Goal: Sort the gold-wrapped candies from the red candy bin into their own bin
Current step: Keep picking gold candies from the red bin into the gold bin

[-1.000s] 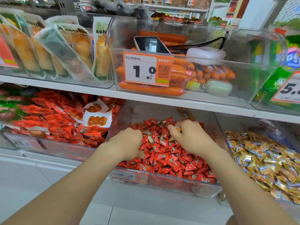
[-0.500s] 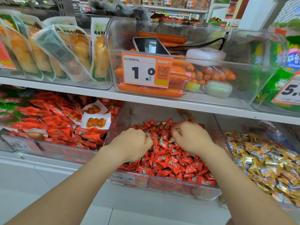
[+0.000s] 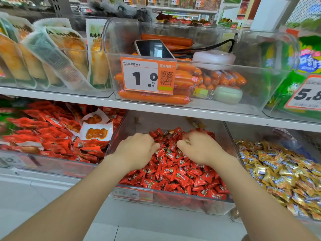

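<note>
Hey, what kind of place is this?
Most likely a snack aisle in a shop or supermarket: clear bins of red candies and gold-wrapped candies sit under a white shelf, and an orange price tag with a QR code hangs on the sausage bin above.

Both hands reach into the clear red candy bin (image 3: pixel 173 205). The left hand (image 3: pixel 137 151) digs its curled fingers into the red candies (image 3: pixel 178 176). The right hand (image 3: pixel 201 151) pinches a gold-wrapped candy (image 3: pixel 187 141). Just beside it on the right, the gold candy bin (image 3: pixel 246 133) holds a heap of gold candies (image 3: pixel 281 173).
</note>
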A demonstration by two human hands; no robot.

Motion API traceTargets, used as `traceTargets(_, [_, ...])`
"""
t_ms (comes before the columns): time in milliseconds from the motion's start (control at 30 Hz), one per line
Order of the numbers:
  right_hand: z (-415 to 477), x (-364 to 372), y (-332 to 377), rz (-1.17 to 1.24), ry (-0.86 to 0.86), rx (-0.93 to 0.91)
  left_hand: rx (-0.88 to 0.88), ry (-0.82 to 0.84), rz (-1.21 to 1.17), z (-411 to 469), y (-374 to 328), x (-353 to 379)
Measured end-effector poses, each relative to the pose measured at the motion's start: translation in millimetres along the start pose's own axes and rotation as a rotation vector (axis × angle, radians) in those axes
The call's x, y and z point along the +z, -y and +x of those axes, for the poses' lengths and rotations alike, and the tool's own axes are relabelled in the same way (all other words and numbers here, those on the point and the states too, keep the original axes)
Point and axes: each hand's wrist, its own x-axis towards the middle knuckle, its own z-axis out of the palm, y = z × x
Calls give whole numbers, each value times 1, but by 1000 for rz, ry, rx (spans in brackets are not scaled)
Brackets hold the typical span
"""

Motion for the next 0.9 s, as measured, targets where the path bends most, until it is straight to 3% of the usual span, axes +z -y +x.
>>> traceTargets(100, [5, 2, 1, 7, -83, -10, 6, -38, 88, 18, -2, 7])
traceTargets(267, [10, 12, 4, -2, -52, -116, 74, 191, 139, 34, 9, 20])
traceTargets(367, [10, 13, 16, -87, -68, -215, 96, 219, 114, 36, 14, 24])
traceTargets(567, [19, 17, 22, -317, 216, -158, 129, 186, 16, 31, 16, 23])
traceTargets(700, [19, 11, 15, -299, 266, -158, 138, 143, -73, 22, 15, 16])
traceTargets(900, [7, 1, 4, -26, 101, -117, 162, 92, -214, 13, 19, 7])
